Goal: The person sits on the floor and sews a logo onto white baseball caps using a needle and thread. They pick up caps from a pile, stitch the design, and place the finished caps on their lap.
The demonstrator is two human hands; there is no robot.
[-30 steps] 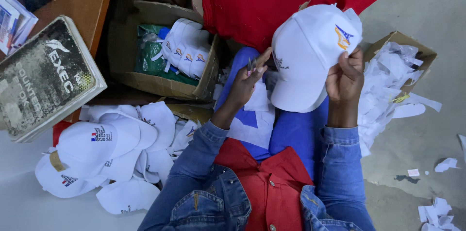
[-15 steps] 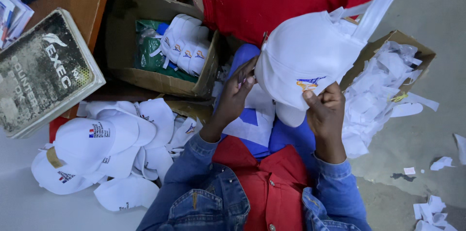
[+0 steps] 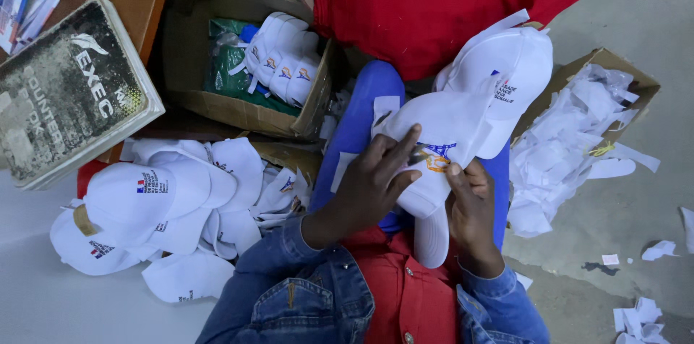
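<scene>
at the far left a grey hardcover book (image 3: 69,91) leans against a wooden edge, and below it a heap of white caps (image 3: 155,207) lies on the pale floor (image 3: 43,301), each with a small coloured emblem. just right of the book an open cardboard box (image 3: 249,116) holds a row of stacked white caps on green wrapping. in the middle, over the person's blue lap, the left hand (image 3: 369,188) rests flat on a white cap (image 3: 441,149), its fingers (image 3: 401,149) spread and laid across the crown beside the printed emblem, pressing rather than gripping. the right hand (image 3: 470,203) has the same cap from below, fingers curled shut around its lower edge near the brim, thumb touching the emblem. a second white cap (image 3: 517,66) lies just behind and partly under the first, against a red garment (image 3: 434,4). farther right a second cardboard box (image 3: 629,84) holds crumpled white paper scraps (image 3: 564,142), and more scraps lie on the concrete at the far right.
</scene>
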